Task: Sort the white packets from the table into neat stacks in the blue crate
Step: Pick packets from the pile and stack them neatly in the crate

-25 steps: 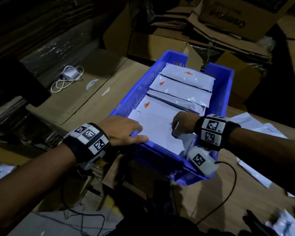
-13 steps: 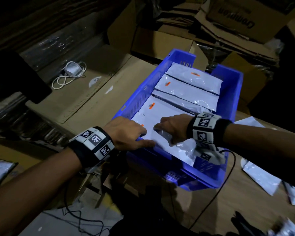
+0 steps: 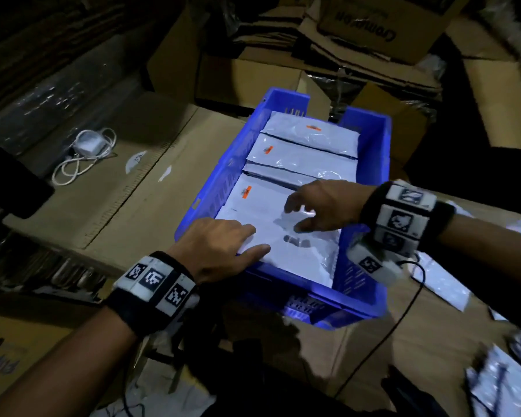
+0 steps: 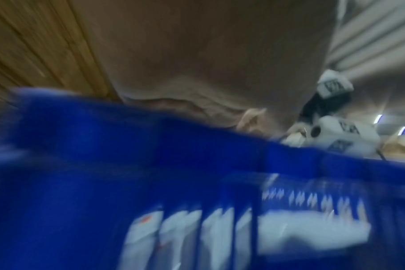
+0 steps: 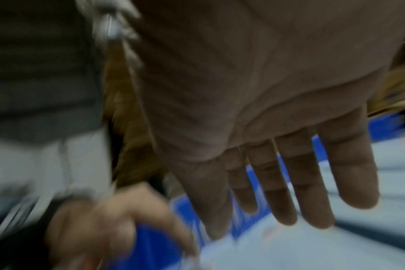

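Note:
The blue crate (image 3: 373, 145) holds rows of white packets (image 3: 304, 164), with the nearest packet (image 3: 298, 260) lying flat on top at the near end. My left hand (image 3: 254, 239) rests over the crate's near-left corner, its fingers and thumb laid on that packet's edge. My right hand (image 3: 294, 216) is over the packet's middle with its fingers spread. The right wrist view shows the straight fingers (image 5: 287, 191) of my right hand above the white packets. In the blurred left wrist view the crate wall (image 4: 127, 164) hides the fingertips of my left hand (image 4: 208, 64).
Loose white packets (image 3: 442, 284) lie on the cardboard table right of the crate, and more packets (image 3: 500, 383) lie at the bottom right. A white charger with cable (image 3: 85, 155) sits far left. Cardboard boxes (image 3: 373, 31) pile up behind the crate. A black wire (image 3: 403, 320) hangs from my right wrist.
My right hand moved left from the packet's right edge to its middle and uncurled into spread fingers. My left hand stayed at the near-left corner.

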Motion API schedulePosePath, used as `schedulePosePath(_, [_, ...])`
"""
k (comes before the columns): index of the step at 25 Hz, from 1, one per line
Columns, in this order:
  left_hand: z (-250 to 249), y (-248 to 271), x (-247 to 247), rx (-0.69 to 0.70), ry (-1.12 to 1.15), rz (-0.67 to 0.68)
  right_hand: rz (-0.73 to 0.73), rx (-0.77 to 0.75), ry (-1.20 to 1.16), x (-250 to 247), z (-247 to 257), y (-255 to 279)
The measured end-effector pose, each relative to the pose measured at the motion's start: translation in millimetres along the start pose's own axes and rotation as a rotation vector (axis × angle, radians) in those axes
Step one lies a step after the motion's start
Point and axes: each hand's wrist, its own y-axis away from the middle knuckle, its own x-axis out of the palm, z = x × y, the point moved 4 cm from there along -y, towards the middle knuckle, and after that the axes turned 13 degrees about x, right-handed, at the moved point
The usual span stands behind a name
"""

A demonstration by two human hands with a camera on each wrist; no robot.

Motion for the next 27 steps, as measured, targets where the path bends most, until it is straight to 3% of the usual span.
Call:
schedulePosePath(2, [-9.2, -13.5, -9.0, 0.002, 0.044, -0.062, -0.096, 0.09, -0.201, -6.4, -29.4, 33.0])
schedulePosePath(7, [-60.0, -68.3, -50.7, 0.135, 0.016, 0.007, -0.402, 0.41, -0.693, 36.3, -90.1, 132.4])
schedulePosePath(13, [-163.7, -160.5, -73.4, 0.341, -0.077, 0.044, -0.545, 0.852, -0.814, 120.1, -132.5, 209.3])
schedulePosePath(18, [-234.9, -248.6, -32.8, 0.41, -0.054, 0.167, -0.426, 1.117, -0.78, 197.0, -204.1, 226.3])
schedulePosePath(21, [-254.8, -304.0, 11.5, 0.381, -0.001, 0.286, -0.369, 1.187, -0.827, 225.9, -249.1, 228.7])
schedulePosePath(27, [-286.0, -384.6, 102.0, 0.238, 0.131, 0.46, -0.458, 1.277, -1.376, 259.6, -368.0, 213.2])
